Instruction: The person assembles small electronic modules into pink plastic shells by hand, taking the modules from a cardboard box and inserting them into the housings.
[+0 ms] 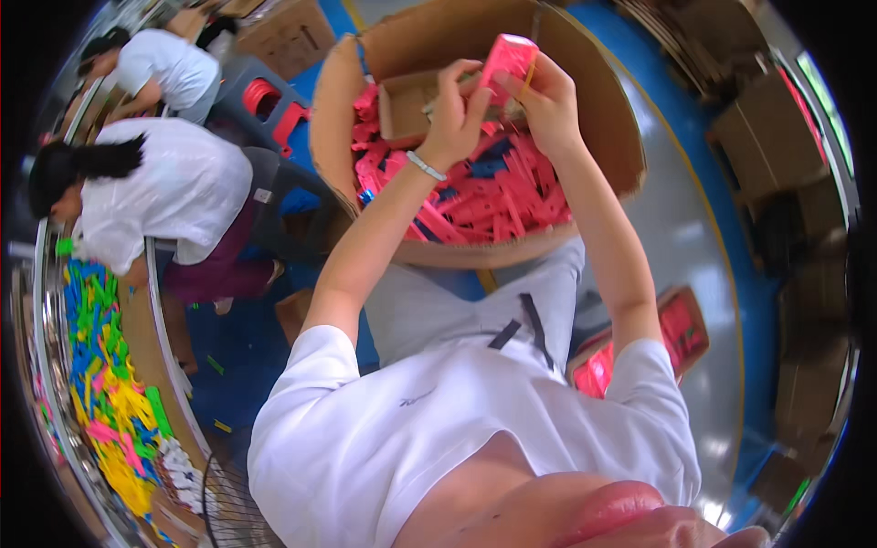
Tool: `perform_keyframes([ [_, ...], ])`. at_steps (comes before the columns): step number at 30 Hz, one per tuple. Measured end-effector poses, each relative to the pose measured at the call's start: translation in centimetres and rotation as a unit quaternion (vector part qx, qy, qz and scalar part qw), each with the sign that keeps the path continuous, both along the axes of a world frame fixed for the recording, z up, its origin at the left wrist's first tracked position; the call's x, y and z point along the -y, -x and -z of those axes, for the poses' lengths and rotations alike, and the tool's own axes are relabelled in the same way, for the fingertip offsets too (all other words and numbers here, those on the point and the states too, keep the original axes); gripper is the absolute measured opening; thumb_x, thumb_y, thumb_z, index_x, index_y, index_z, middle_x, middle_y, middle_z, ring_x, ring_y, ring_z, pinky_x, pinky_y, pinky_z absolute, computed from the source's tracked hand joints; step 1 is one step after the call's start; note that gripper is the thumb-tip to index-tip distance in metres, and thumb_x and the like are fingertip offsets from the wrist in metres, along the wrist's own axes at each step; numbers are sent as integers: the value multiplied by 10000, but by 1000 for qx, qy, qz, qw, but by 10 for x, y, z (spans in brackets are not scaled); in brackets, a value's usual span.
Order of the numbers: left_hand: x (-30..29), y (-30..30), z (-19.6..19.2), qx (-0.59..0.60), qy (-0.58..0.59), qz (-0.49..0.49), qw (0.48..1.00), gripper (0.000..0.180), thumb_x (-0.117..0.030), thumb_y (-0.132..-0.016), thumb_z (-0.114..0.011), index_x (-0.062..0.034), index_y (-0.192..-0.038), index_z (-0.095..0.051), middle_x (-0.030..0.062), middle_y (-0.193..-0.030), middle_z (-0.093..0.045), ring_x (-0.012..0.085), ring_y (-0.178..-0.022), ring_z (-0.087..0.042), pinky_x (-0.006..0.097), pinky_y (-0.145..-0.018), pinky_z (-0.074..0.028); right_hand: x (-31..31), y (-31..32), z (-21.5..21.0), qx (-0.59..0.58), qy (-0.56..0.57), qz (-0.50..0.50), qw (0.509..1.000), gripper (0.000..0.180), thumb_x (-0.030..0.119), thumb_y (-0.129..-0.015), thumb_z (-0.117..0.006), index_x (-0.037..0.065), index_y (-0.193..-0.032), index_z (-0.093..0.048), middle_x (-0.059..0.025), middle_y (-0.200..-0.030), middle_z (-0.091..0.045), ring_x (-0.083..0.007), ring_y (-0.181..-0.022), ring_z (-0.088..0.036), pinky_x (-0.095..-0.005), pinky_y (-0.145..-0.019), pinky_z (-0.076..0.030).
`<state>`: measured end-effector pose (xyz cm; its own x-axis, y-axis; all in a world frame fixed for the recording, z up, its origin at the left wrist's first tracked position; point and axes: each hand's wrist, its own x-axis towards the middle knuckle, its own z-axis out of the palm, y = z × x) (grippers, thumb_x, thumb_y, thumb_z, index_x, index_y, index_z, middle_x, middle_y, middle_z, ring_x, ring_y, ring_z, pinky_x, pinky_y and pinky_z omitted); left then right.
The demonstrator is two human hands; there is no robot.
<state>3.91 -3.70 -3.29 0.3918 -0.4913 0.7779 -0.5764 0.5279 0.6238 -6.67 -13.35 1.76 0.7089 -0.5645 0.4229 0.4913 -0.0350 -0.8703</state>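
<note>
The right hand (548,102) holds a pink rectangular bundle (508,62) beside the left hand (452,114), above a brown cardboard box (598,114) of pink plastic pieces (475,203).

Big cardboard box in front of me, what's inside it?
Many pink plastic pieces, a few blue ones, and a smaller open carton. The bottom of the cardboard box is hidden under them, and your left hand covers part of the carton.

Factory workshop — bench (144,329), colourful plastic parts (126,466)

Pink block (508,64), glossy, pale end toward 1 o'clock. Held up tilted, just past 12 o'clock in view
</note>
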Motion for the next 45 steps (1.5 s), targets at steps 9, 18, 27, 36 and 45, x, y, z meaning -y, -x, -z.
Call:
perform_keyframes([
  [9, -67, 70, -8, 170, -311, 184, 917, 499, -240, -960, -582, -50, -1393, -421, 182, -1197, -630, 272, -1091, -619, 345, -920, -466, 13, 232, 42, 57, 115, 287, 949, 214, 25, -889, -657, 3, -1095, -603, -26, -936, -659, -93, -818, -625, -250, -709, -517],
  [18, -111, 82, 35, 214, -513, 153, 817, 481, -282, -951, -572, -27, -1350, -486, 202, -1210, -615, 351, -1092, -602, 389, -916, -458, -8, 511, 162, -466, 330, 428, 701, 213, 100, -870, -640, 37, -1073, -654, -99, -934, -681, -263, -856, -658, -320, -742, -513],
  [27, -108, 59, 24, 152, -496, 220, 826, 502, -301, -934, -599, -36, -1346, -492, 200, -1201, -618, 342, -1111, -594, 372, -941, -454, 7, 530, 281, -641, 318, 243, 654, 197, 56, -788, -603, 10, -965, -678, -216, -936, -664, -389, -939, -629, -443, -816, -494],
  [36, 28, -31, 79, 374, -485, 137, 778, 376, -241, -896, -602, -80, -1235, -577, 171, -1081, -627, 322, -1026, -610, 412, -863, -504, 6, 515, 268, -655, 290, 325, 618, 141, 77, -807, -618, 56, -946, -633, -160, -864, -624, -360, -882, -600, -456, -766, -488],
  [45, 153, -18, 260, 667, -342, 1, 662, 251, -203, -750, -624, -132, -985, -679, 100, -1038, -595, 284, -972, -584, 329, -683, -528, -6, 477, 200, -623, 297, 313, 652, 172, 65, -835, -640, 15, -999, -634, -149, -985, -633, -340, -936, -597, -413, -817, -482],
])
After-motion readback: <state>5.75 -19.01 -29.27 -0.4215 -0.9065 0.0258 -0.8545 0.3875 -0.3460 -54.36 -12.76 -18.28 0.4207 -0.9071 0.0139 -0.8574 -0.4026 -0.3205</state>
